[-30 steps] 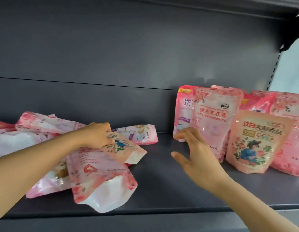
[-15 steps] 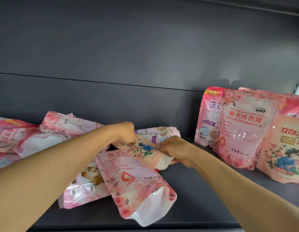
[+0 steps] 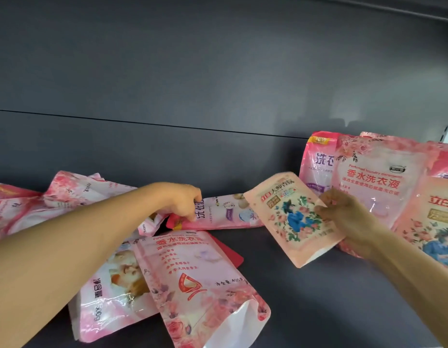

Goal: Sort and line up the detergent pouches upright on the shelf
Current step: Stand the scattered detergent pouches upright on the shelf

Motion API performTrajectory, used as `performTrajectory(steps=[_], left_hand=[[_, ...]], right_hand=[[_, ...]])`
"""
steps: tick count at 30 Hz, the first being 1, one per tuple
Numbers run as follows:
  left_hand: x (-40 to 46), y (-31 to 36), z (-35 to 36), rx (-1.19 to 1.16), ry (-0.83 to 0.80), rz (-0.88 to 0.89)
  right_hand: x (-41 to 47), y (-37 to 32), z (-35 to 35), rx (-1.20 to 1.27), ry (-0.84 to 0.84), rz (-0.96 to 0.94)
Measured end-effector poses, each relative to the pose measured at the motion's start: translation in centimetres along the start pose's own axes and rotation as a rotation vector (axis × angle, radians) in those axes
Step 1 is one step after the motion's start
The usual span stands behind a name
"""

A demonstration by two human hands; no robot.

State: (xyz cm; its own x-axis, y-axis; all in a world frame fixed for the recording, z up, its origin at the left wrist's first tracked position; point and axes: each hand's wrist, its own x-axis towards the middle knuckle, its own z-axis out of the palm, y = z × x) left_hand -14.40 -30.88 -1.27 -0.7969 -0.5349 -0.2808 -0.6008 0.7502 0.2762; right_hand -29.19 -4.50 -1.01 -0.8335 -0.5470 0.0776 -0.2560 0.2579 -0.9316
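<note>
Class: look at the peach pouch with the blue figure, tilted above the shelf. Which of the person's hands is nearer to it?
Right. The right hand grips the peach pouch at its right edge. The left hand is off to its left, on a pink pouch lying flat.

Right hand [image 3: 348, 219] holds floral pouch [image 3: 293, 217] tilted; left hand [image 3: 182, 202] grips lying pouch [image 3: 225, 212].
</note>
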Motion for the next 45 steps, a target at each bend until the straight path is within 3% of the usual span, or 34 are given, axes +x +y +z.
performTrajectory(steps=[3, 6, 13, 17, 23, 26, 34, 38, 45], left_hand=[[0.1, 0.8, 0.1, 0.001, -0.075, 0.004], [0.2, 1.8, 0.4, 0.186, -0.075, 0.046], [-1.7, 4.1, 1.4, 0.588, 0.152, 0.164], [-1.9, 4.5, 2.4, 0.822, 0.294, 0.196], [-2.4, 4.7, 2.8, 1.101, 0.304, 0.274], [-2.9, 5.3, 2.2, 1.038, 0.424, 0.273], [-4.6, 8.6, 0.5, 0.587, 0.849, 0.210], [-5.0, 10.5, -1.6, 0.675, 0.950, 0.202], [-5.4, 13.9, -4.3, 0.753, 0.961, 0.306]], right_hand=[[0.1, 0.8, -0.7, -0.093, -0.066, 0.057], [0.5, 0.4, -0.4, -0.200, -0.214, 0.147], [1.1, 0.0, 1.9, -0.296, -0.226, 0.180], [0.8, 0.1, 0.8, -0.253, -0.166, 0.128], [-0.7, 0.5, -1.7, -0.070, 0.004, -0.007], [-1.6, 1.1, -2.9, -0.027, 0.063, -0.053], [-3.7, 1.3, -6.4, 0.144, 0.292, -0.115], [-4.8, 1.9, -8.7, 0.202, 0.437, -0.131], [-6.5, 3.0, -11.2, 0.289, 0.609, -0.146]])
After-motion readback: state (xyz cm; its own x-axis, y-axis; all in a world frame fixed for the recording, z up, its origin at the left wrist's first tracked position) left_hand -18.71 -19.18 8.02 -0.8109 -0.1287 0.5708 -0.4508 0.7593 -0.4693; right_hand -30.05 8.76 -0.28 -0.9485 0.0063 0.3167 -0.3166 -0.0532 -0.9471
